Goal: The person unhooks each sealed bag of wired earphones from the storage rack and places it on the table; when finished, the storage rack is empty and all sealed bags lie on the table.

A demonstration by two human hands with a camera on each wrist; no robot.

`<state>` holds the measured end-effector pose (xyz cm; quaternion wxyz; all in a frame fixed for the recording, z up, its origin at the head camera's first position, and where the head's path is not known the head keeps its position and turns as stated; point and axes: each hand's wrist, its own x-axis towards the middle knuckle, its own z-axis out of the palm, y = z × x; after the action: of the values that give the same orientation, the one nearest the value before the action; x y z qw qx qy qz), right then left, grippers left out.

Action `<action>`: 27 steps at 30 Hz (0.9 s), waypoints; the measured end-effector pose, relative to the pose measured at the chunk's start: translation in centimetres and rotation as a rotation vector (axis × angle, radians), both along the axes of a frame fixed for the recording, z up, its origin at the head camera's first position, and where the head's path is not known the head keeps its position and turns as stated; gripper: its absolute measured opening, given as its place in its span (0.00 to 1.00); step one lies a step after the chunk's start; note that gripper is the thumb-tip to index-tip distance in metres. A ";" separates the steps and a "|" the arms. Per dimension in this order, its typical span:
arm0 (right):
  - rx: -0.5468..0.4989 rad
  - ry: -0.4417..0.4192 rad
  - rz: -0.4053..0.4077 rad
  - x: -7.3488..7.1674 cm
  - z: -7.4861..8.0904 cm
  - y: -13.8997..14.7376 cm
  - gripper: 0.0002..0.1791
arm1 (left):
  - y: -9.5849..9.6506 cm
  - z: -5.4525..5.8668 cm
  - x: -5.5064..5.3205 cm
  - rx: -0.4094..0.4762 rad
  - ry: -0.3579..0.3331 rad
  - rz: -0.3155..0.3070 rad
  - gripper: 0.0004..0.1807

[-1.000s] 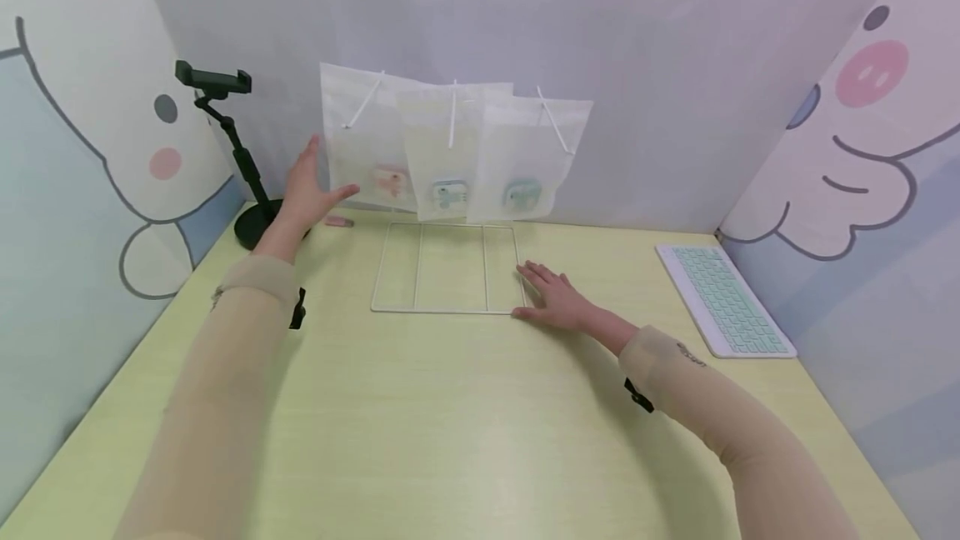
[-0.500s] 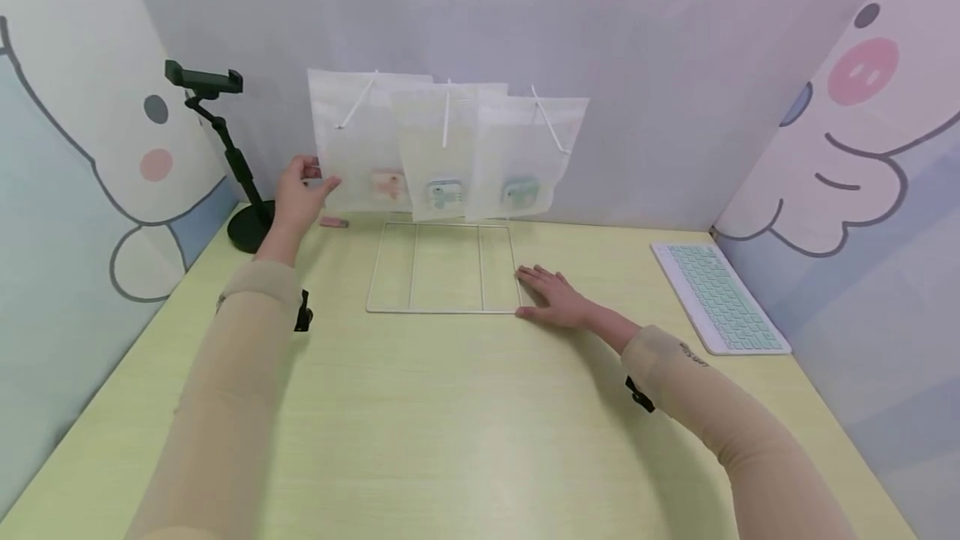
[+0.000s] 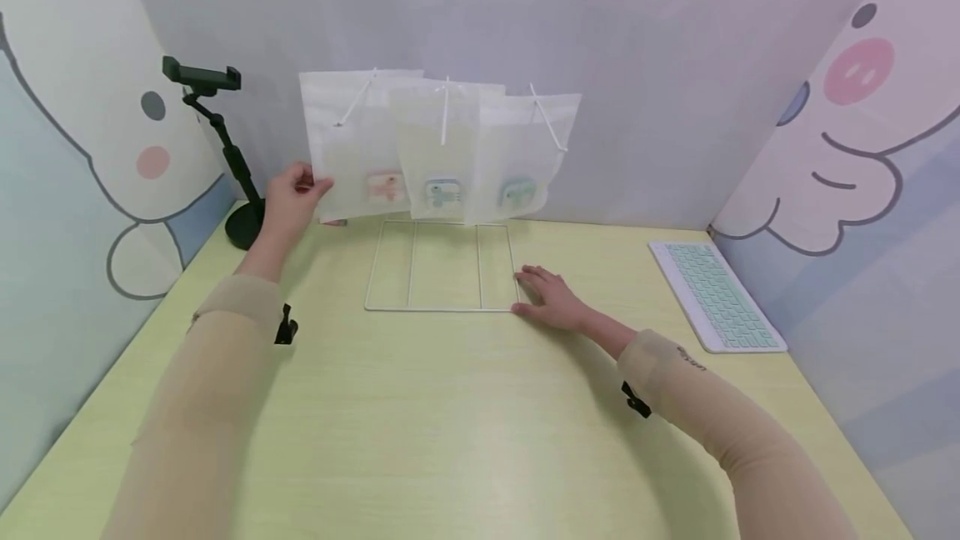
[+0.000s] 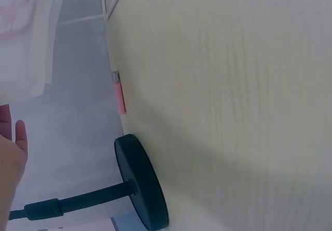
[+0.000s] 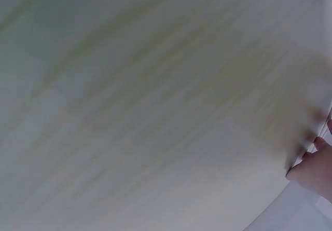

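Three translucent white bags hang from the prongs of a white wire rack; each shows a small printed patch low down. My left hand (image 3: 288, 194) is at the side edge of the left bag (image 3: 341, 148), pinching it with the thumb in front. In the left wrist view that hand shows only in part, beside the bag's corner. The middle bag (image 3: 435, 148) and right bag (image 3: 517, 152) overlap. My right hand (image 3: 553, 300) rests with extended fingers on the right side of the rack's wire base (image 3: 442, 310), which lies flat on the table.
A black phone stand (image 3: 236, 161) stands close behind my left hand. A small pink USB stick (image 4: 119, 97) lies near the table's back edge. A white keyboard with mint keys (image 3: 716, 297) lies at the right. Printed walls enclose the table (image 3: 465, 423).
My left hand has closed its fingers and thumb on the left bag's edge. That bag has shifted slightly left. My right hand has stayed at the rack base.
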<state>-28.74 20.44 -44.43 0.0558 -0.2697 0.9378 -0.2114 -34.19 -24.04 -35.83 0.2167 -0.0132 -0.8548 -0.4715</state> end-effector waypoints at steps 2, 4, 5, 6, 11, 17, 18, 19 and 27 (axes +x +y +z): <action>-0.002 0.012 -0.006 -0.1 0.0 -0.1 0.39 | -0.1 0.1 0.3 -0.009 0.019 -0.006 0.21; 0.000 0.016 -0.013 -0.1 0.0 -0.1 0.38 | -0.4 0.1 0.6 -0.015 0.038 -0.008 0.21; 0.001 0.018 -0.015 -0.2 0.0 -0.1 0.38 | -0.6 0.1 0.8 -0.018 0.045 -0.005 0.21; 0.003 0.019 -0.016 -0.2 0.0 -0.1 0.38 | -0.7 0.0 0.9 -0.023 0.054 0.001 0.21; -0.004 0.007 -0.020 -0.2 0.2 -0.1 0.39 | -1.6 0.1 1.8 -0.019 0.088 0.023 0.22; 0.009 0.015 -0.013 -0.2 0.1 -0.1 0.39 | -1.9 1.0 3.2 -0.022 0.132 0.037 0.22; 0.011 0.019 -0.010 -0.2 0.1 -0.1 0.39 | -1.9 1.3 3.5 -0.025 0.150 0.042 0.21; 0.010 0.017 -0.010 -0.2 0.1 -0.2 0.39 | -1.9 1.5 3.8 -0.029 0.165 0.046 0.21; 0.003 0.007 -0.006 -0.1 0.3 -0.2 0.39 | -2.3 3.5 5.9 -0.054 0.322 0.070 0.16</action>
<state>-28.83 20.28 -44.12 0.0523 -0.2675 0.9391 -0.2092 -28.34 -26.36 -32.34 0.3668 -0.0645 -0.8212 -0.4323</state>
